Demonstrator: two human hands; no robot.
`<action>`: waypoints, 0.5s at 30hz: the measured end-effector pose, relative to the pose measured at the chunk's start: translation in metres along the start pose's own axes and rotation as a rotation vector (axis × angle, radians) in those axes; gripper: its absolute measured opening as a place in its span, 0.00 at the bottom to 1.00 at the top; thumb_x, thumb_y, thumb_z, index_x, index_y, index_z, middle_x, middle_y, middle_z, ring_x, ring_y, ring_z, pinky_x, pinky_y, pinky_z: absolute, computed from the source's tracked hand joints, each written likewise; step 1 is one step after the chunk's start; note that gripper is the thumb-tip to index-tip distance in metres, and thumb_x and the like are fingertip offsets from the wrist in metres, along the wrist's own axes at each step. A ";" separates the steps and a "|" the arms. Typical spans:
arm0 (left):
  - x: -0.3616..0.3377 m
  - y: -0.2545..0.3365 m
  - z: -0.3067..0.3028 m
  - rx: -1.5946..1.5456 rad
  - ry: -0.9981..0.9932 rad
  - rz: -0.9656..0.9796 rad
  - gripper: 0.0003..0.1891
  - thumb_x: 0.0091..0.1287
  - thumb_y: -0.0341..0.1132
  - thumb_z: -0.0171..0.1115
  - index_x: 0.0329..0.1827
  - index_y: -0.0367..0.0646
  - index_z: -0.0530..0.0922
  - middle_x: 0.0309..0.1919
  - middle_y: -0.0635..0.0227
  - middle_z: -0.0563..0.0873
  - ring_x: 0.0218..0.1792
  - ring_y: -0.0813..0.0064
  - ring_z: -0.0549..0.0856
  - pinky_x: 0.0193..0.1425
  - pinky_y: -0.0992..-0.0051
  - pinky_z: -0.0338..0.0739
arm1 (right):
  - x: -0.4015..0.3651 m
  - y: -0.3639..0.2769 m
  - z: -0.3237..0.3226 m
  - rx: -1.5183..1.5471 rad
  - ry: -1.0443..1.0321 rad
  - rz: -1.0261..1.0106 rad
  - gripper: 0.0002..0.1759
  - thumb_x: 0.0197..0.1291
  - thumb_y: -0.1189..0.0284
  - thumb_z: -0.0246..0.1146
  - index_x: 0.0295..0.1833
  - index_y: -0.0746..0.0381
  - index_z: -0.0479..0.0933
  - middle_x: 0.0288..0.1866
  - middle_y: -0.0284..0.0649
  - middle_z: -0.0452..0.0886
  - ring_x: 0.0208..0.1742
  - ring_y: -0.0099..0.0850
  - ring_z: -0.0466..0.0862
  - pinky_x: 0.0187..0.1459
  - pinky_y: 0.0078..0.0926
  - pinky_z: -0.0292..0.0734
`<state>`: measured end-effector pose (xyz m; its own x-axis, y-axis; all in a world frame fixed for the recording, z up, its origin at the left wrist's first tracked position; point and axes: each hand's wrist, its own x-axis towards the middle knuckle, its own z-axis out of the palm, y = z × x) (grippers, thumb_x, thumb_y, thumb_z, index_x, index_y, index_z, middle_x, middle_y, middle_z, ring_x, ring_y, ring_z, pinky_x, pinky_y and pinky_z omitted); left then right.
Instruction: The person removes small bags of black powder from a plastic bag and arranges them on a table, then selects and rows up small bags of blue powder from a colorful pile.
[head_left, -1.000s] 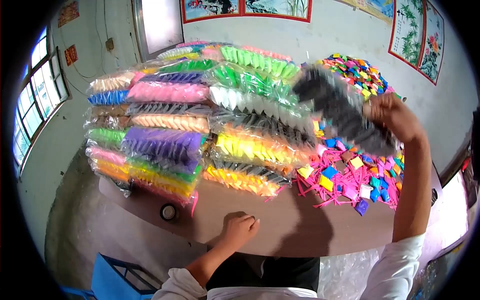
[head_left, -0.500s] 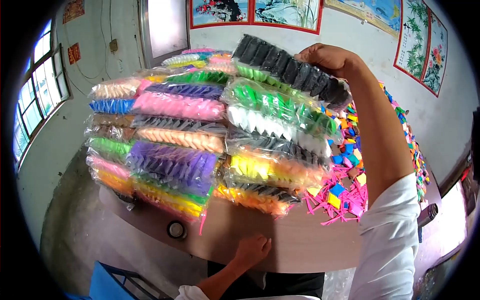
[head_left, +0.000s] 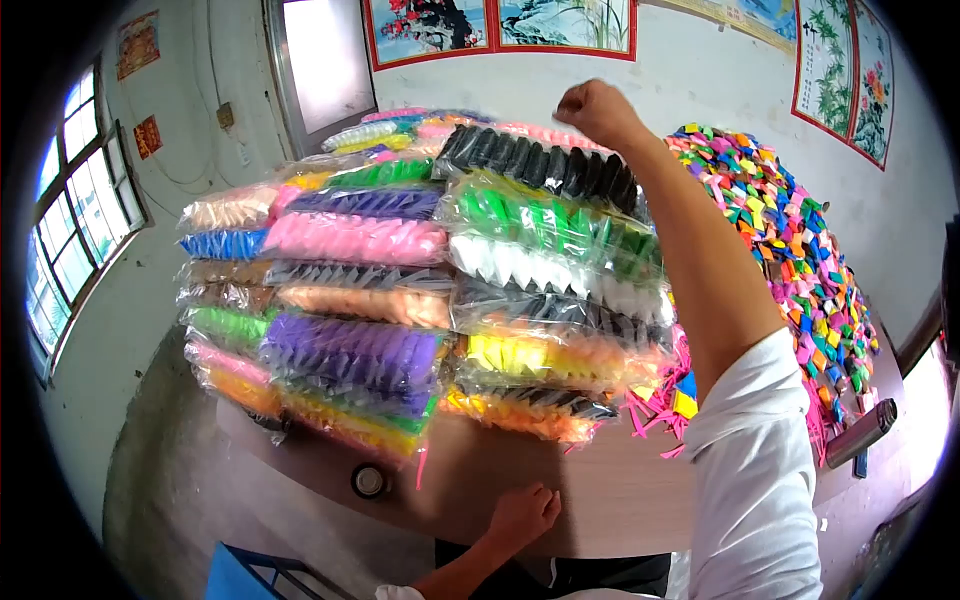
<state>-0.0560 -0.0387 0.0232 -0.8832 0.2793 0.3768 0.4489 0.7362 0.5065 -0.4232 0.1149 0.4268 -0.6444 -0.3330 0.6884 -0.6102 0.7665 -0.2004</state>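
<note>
A clear bag of black folded pieces (head_left: 540,163) lies on top of the right-hand column of stacked bags. Just above and behind it, apart from the bag, is my right hand (head_left: 603,112), fingers curled in with nothing visible in them. Under the black bag come a bag of green pieces (head_left: 540,218) and one of white pieces (head_left: 515,258). My left hand (head_left: 525,515) rests loosely closed at the table's front edge, and no object shows in it.
More stacked bags, such as purple pieces (head_left: 350,350) and pink pieces (head_left: 355,240), fill the left. A heap of loose coloured pieces (head_left: 770,210) covers the right side, with pink strips (head_left: 655,415) near it. A round-topped container (head_left: 369,481) and a dark cylinder (head_left: 862,434) stand near edges.
The black bag, gripped by my right hand before, now lies on the stack, let go. My right hand has moved up and slightly left. The view has shifted a little.
</note>
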 end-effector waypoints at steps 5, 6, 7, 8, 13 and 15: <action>0.000 0.004 -0.002 -0.005 0.036 -0.004 0.15 0.67 0.37 0.65 0.20 0.45 0.76 0.22 0.62 0.78 0.21 0.55 0.82 0.25 0.58 0.79 | -0.043 -0.016 -0.032 0.181 -0.225 -0.081 0.21 0.66 0.57 0.69 0.46 0.67 0.86 0.35 0.44 0.89 0.36 0.29 0.86 0.44 0.30 0.80; 0.000 0.003 0.000 0.001 0.049 0.016 0.15 0.67 0.37 0.65 0.21 0.45 0.76 0.22 0.62 0.79 0.21 0.55 0.82 0.24 0.58 0.79 | -0.056 -0.023 -0.037 0.089 -0.263 -0.065 0.24 0.67 0.54 0.68 0.49 0.66 0.85 0.39 0.45 0.89 0.41 0.33 0.87 0.48 0.33 0.80; -0.001 0.003 0.001 0.007 0.061 0.034 0.15 0.67 0.37 0.65 0.22 0.45 0.77 0.23 0.62 0.79 0.21 0.54 0.82 0.24 0.58 0.79 | -0.064 -0.021 -0.034 0.089 -0.264 -0.063 0.24 0.67 0.54 0.68 0.49 0.66 0.85 0.39 0.45 0.89 0.41 0.33 0.87 0.48 0.33 0.80; -0.002 0.003 0.001 0.005 0.057 0.034 0.15 0.67 0.37 0.65 0.22 0.45 0.77 0.23 0.62 0.79 0.21 0.54 0.82 0.24 0.58 0.79 | -0.072 -0.017 -0.026 0.094 -0.282 -0.091 0.24 0.68 0.53 0.66 0.51 0.65 0.85 0.42 0.45 0.89 0.44 0.35 0.86 0.50 0.34 0.80; 0.000 0.007 -0.001 0.038 -0.003 -0.025 0.13 0.68 0.38 0.64 0.24 0.45 0.77 0.23 0.62 0.79 0.22 0.54 0.82 0.26 0.57 0.79 | -0.087 -0.001 -0.003 0.248 -0.121 -0.005 0.27 0.69 0.49 0.58 0.49 0.63 0.85 0.43 0.55 0.86 0.49 0.46 0.87 0.54 0.42 0.78; -0.002 0.006 0.003 0.069 0.054 0.013 0.13 0.67 0.38 0.64 0.24 0.46 0.78 0.23 0.61 0.80 0.22 0.54 0.82 0.26 0.57 0.79 | -0.090 -0.003 -0.022 0.424 0.136 0.039 0.27 0.70 0.51 0.58 0.44 0.68 0.83 0.31 0.54 0.82 0.37 0.39 0.85 0.46 0.39 0.78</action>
<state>-0.0517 -0.0331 0.0227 -0.8678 0.2566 0.4256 0.4482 0.7742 0.4470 -0.3533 0.1542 0.3807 -0.6212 -0.2110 0.7547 -0.7402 0.4743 -0.4766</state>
